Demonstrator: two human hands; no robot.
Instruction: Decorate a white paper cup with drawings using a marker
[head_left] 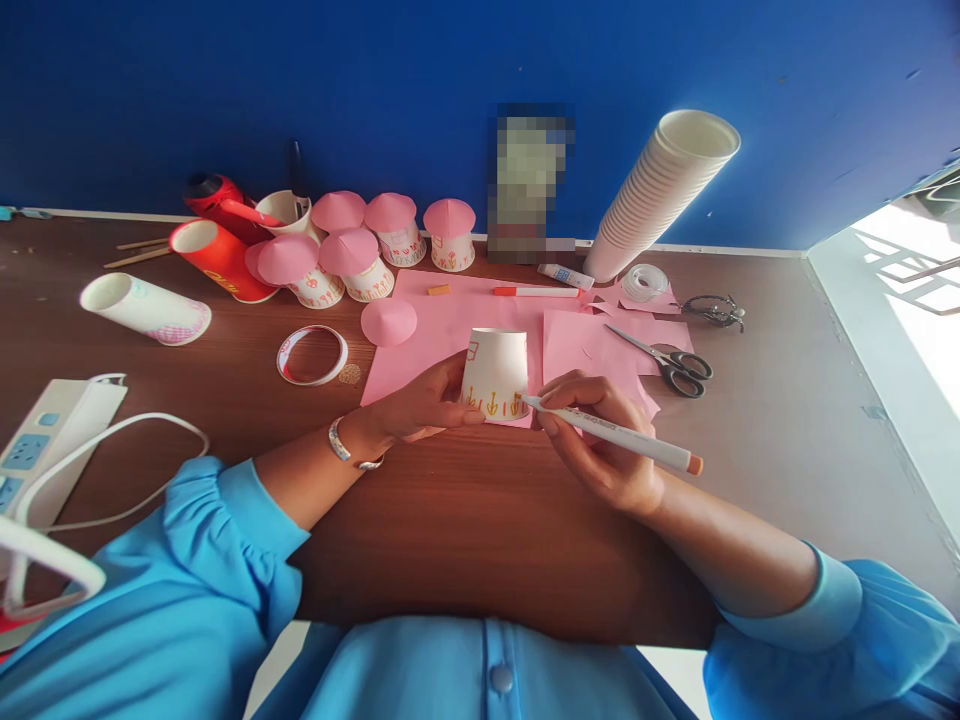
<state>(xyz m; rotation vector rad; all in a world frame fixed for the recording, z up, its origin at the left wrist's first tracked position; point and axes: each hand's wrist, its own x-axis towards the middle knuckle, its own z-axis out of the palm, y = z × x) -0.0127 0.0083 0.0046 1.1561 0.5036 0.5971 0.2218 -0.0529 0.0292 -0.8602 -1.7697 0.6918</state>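
Note:
My left hand [431, 405] grips a white paper cup [496, 368], turned upside down, by its left side. Orange and red flower drawings run along the cup's lower band, and a small red outline shows near its upper left. Between the thumb and fingers of my right hand [600, 435] is a white marker pen [619, 435] with an orange end cap. Its tip meets or nearly meets the drawings at the cup's lower right. Under and behind the cup lies pink paper [450, 310], with a loose pink paper cone [388, 323] at its left.
Several decorated cups with pink cone tops [450, 235] stand at the back. Scissors [667, 360], a red marker [536, 292], a glue tube [565, 275] and clear tape [645, 283] lie rightward. A tall cup stack [660, 195] leans by the wall. A tape roll [312, 355] and power strip [60, 450] are left.

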